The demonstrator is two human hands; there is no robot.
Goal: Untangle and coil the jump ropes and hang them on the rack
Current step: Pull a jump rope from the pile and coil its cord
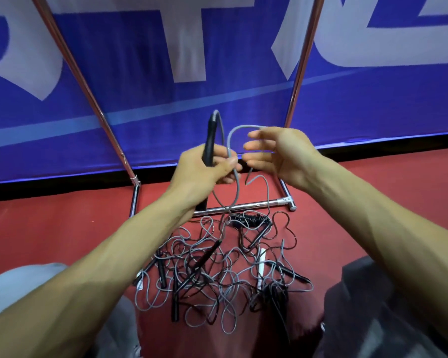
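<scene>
My left hand (207,167) grips a black jump-rope handle (209,140) held upright, and its thumb pins the grey cord (232,140) that arcs from the handle's top. My right hand (274,153) is beside it with fingers spread, the cord's loop running over its fingertips. The grey cord drops from my hands to a tangled pile of grey and black ropes (217,277) with several black handles on the red floor. A coiled black rope (248,220) lies at the pile's far edge. The chrome rack (243,206) stands just beyond.
The rack's slanted chrome poles (304,60) rise left and right in front of a blue banner (166,73) with white letters. My knees (373,306) flank the pile at the bottom of the view. Red floor spreads to both sides.
</scene>
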